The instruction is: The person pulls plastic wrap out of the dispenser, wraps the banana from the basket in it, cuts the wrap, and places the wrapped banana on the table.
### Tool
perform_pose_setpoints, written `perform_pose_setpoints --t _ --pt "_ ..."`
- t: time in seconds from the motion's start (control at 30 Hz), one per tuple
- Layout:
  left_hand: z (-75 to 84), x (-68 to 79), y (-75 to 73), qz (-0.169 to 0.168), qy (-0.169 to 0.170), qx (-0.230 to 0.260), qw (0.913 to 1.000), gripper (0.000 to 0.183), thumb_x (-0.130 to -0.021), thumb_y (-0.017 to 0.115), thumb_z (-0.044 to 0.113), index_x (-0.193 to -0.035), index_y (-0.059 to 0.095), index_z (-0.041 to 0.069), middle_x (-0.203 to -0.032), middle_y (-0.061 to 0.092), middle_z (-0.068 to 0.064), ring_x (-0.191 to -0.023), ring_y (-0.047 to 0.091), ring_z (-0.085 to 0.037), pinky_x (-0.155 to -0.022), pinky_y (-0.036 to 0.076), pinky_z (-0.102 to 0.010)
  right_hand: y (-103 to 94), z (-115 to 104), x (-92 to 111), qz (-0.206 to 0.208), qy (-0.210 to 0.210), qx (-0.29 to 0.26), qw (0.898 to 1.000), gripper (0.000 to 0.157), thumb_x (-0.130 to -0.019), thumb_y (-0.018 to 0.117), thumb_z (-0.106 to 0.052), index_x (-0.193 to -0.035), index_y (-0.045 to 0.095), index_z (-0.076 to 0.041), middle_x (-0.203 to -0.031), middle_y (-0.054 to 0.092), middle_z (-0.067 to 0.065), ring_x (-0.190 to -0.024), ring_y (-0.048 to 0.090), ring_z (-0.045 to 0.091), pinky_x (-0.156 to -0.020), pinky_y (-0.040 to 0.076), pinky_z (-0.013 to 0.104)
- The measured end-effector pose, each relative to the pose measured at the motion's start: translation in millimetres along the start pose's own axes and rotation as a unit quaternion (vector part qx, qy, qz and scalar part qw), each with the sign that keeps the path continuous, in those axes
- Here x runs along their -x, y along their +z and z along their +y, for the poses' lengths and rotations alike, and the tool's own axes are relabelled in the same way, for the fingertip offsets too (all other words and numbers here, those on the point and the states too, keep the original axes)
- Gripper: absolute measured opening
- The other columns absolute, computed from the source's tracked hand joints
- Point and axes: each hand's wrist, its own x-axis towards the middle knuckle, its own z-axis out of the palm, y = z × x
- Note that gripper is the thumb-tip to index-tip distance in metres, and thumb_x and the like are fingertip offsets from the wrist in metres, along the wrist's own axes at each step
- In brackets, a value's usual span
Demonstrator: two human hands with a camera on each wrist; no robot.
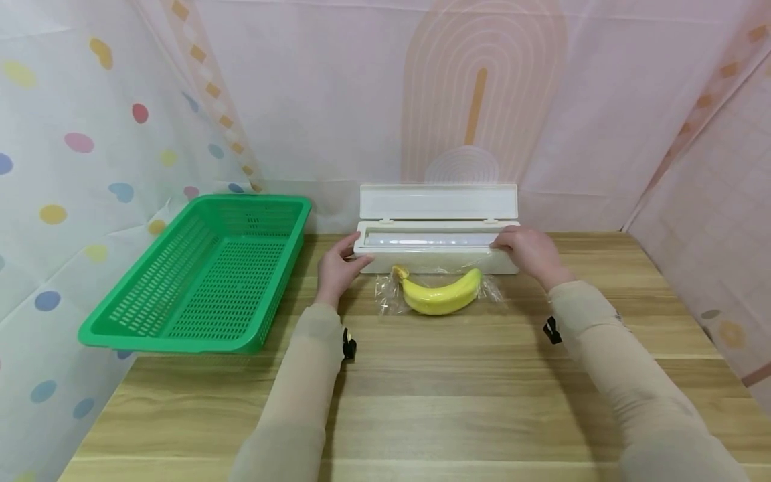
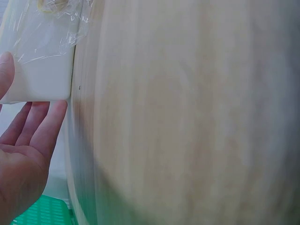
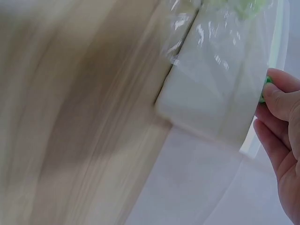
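A white cling film dispenser (image 1: 421,261) stands against the back wall, its lid (image 1: 438,202) raised and a film roll (image 1: 427,239) showing inside. My left hand (image 1: 339,269) holds its left end; in the left wrist view the thumb (image 2: 5,75) lies on the front face and the fingers (image 2: 49,126) against the end face. At the right end of the front edge, my right hand (image 1: 533,253) pinches a small green slide cutter (image 3: 267,89). A yellow banana (image 1: 442,298) lies before the dispenser under clear cling film (image 1: 390,294), which runs up over the front face.
A green plastic basket (image 1: 283,294) with slotted sides stands on the left of the wooden table (image 1: 434,402). Patterned cloth walls (image 1: 313,100) enclose the back and both sides. A black wrist strap piece (image 1: 349,345) shows at the left sleeve.
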Motion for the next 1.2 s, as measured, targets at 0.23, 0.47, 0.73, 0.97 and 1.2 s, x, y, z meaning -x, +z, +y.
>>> perform_pose_setpoints --t 0.23,0.47,0.73,0.97,1.2 --pt "2.4 0.5 -3.7 0.004 -0.003 -0.011 0.9999 0.063 -0.083 0.082 0.015 -0.141 0.057 0.016 -0.130 0.062 -0.018 -0.111 0.062 -0.027 -0.075 0.057 -0.025 -3.0 8.4 11.1 0.030 -0.006 -0.006 1.000 0.017 -0.086 0.069 0.008 -0.097 0.076 -0.003 -0.101 0.072 0.015 -0.094 0.068 0.035 -0.082 0.055 0.049" --pt "0.8 1.2 -3.4 0.002 -0.010 -0.002 0.9999 0.063 -0.083 0.082 0.013 -0.141 0.057 0.017 -0.127 0.063 -0.019 -0.109 0.063 -0.027 -0.071 0.056 -0.024 1.4 12.3 15.4 0.058 -0.026 0.003 0.998 0.022 -0.084 0.068 0.012 -0.097 0.076 -0.004 -0.101 0.073 0.014 -0.093 0.069 0.034 -0.078 0.057 0.048" --pt "0.8 0.8 -1.3 0.002 -0.009 -0.002 1.0000 0.062 -0.084 0.081 0.014 -0.141 0.057 0.018 -0.128 0.063 -0.017 -0.111 0.062 -0.026 -0.073 0.057 -0.025 3.7 19.1 18.8 0.083 -0.029 0.021 0.996 0.025 -0.082 0.069 0.013 -0.095 0.077 -0.006 -0.100 0.073 0.013 -0.090 0.069 0.034 -0.071 0.057 0.047" --pt "0.0 1.1 1.5 0.003 -0.003 0.002 1.0000 0.061 -0.083 0.082 0.012 -0.139 0.058 0.017 -0.127 0.063 -0.017 -0.111 0.062 -0.025 -0.072 0.056 -0.023 1.6 18.3 23.2 0.085 -0.023 0.018 0.996 0.027 -0.081 0.067 0.015 -0.095 0.077 -0.006 -0.100 0.073 0.013 -0.089 0.069 0.034 -0.071 0.057 0.048" --pt "-2.2 0.9 0.1 0.003 -0.006 0.006 1.0000 0.063 -0.083 0.082 0.013 -0.140 0.058 0.017 -0.127 0.063 -0.017 -0.110 0.062 -0.026 -0.072 0.057 -0.025 0.9 22.9 29.0 0.108 -0.024 -0.002 0.994 0.030 -0.079 0.065 0.021 -0.095 0.076 -0.002 -0.099 0.073 0.016 -0.090 0.069 0.037 -0.076 0.056 0.050"
